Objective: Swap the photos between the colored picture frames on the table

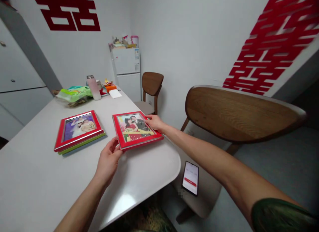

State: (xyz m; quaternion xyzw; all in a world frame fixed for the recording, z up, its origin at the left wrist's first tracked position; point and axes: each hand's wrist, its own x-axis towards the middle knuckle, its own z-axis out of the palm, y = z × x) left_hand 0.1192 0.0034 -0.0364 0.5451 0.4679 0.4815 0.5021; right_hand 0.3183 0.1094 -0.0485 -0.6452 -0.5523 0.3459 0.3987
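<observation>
A red picture frame (136, 129) with a photo of a couple is held between my two hands at the right part of the white table (139, 172). My left hand (109, 159) grips its near left corner, thumb on the edge and fingers partly hidden beneath. On the far right edge, my right hand (155, 122) is closed with its fingers over the rim. Whether the frame rests on the table or is slightly lifted, I cannot tell. To the left lies a stack of frames, the top one a red picture frame (57, 139) with a purple-backed photo, a green edge below it.
A pink bottle (94, 88) and a green plastic package (76, 95) stand at the table's far end. A phone (190, 178) lies on the seat of a wooden chair (239, 115) at right. Another chair (152, 84) and a small fridge (128, 65) are behind.
</observation>
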